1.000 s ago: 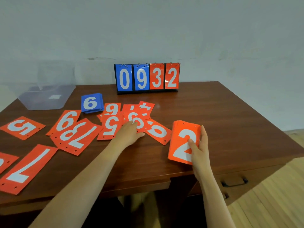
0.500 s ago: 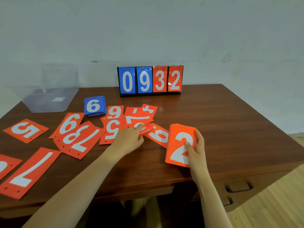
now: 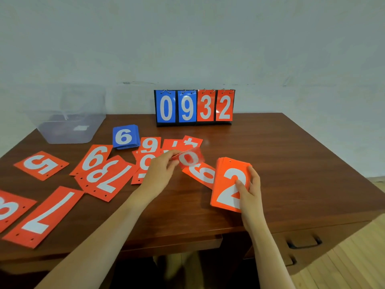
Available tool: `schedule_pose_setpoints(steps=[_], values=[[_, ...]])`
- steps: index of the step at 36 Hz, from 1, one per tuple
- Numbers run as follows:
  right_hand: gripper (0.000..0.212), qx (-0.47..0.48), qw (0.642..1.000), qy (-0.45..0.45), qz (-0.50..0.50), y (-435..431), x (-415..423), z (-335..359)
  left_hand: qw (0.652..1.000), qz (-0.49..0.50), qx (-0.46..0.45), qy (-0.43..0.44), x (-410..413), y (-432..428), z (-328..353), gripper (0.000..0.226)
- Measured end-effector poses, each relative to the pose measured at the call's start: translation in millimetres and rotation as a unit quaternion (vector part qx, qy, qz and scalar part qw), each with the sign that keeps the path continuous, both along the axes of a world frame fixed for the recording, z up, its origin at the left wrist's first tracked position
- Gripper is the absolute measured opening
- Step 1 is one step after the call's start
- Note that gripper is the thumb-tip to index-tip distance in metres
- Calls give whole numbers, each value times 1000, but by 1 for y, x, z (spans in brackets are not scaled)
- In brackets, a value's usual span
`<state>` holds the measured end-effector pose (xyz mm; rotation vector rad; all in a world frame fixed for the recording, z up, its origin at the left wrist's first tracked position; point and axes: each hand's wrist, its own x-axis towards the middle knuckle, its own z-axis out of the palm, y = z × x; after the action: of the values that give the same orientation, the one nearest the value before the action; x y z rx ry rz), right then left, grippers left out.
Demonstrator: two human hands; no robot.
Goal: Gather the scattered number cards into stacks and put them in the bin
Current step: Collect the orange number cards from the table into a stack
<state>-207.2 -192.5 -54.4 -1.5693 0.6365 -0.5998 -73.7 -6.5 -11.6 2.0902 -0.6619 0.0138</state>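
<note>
My right hand [image 3: 249,189] holds a stack of red cards [image 3: 226,181] with a white 2 on top, tilted up near the table's front edge. My left hand [image 3: 161,170] pinches a single red card [image 3: 190,158], blurred, lifted just above the pile of scattered red cards [image 3: 145,161] in the middle. More red cards lie to the left: a 9 [image 3: 94,158], a 7 [image 3: 112,180], a 5 [image 3: 40,164] and a 1 [image 3: 44,215]. A blue stack topped by a 6 [image 3: 125,136] lies behind them. The clear plastic bin [image 3: 70,130] sits at the back left.
A flip scoreboard [image 3: 194,107] reading 0932 stands at the back of the brown table [image 3: 291,163]. A drawer with a black handle [image 3: 304,243] is under the table's right front. Wooden floor shows at the lower right.
My left hand has taken one red card from the pile and lifted it toward the right. My right hand has tipped its stack slightly and stayed in place.
</note>
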Motion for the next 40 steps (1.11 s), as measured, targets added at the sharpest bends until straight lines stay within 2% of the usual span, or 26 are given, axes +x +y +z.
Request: schedule_pose_setpoints(steps=[2, 5, 7, 11, 17, 19, 22, 25, 29, 32, 35, 38, 40], values=[[53, -2, 1000, -2, -1, 0, 0, 1, 998, 43, -35, 3, 0, 0, 0, 31], [54, -2, 1000, -2, 5, 1, -1, 3, 988, 58, -123, 73, -1, -1, 7, 32], [55, -19, 1000, 1, 8, 1, -2, 4, 981, 61, -139, 119, -1, -3, 13, 31], [54, -40, 999, -6, 23, 3, -2, 7, 947, 23, -198, 252, -7, -9, 17, 4], [48, -34, 997, -24, 69, 10, -3, 7, 922, 12, -213, 324, -21, -28, 14, 16], [45, -21, 997, -32, 72, 12, -4, 7, 929, 10, -201, 310, -24, -37, 11, 29], [40, 6, 997, -46, 66, 12, -5, 9, 944, 29, -194, 265, -30, -49, 8, 30], [49, 21, 996, -56, 62, 9, -7, 10, 951, 27, -193, 240, -35, -62, 2, 29], [60, -22, 997, -61, 51, 3, -10, 8, 958, -6, -185, 218, -41, -78, -3, 30], [58, -13, 996, -79, 27, -6, -13, 5, 969, -26, -137, 202, -34, -83, -3, 33], [55, 11, 996, -88, -23, -20, -18, 3, 994, -22, 12, 103, -13, -78, -10, 37], [54, 30, 995, -84, -48, -31, -24, 2, 976, -34, 215, -2, 4, -71, -23, 44], [54, 40, 994, -77, -61, -36, -26, 0, 955, -40, 291, -31, 9, -70, -29, 51]])
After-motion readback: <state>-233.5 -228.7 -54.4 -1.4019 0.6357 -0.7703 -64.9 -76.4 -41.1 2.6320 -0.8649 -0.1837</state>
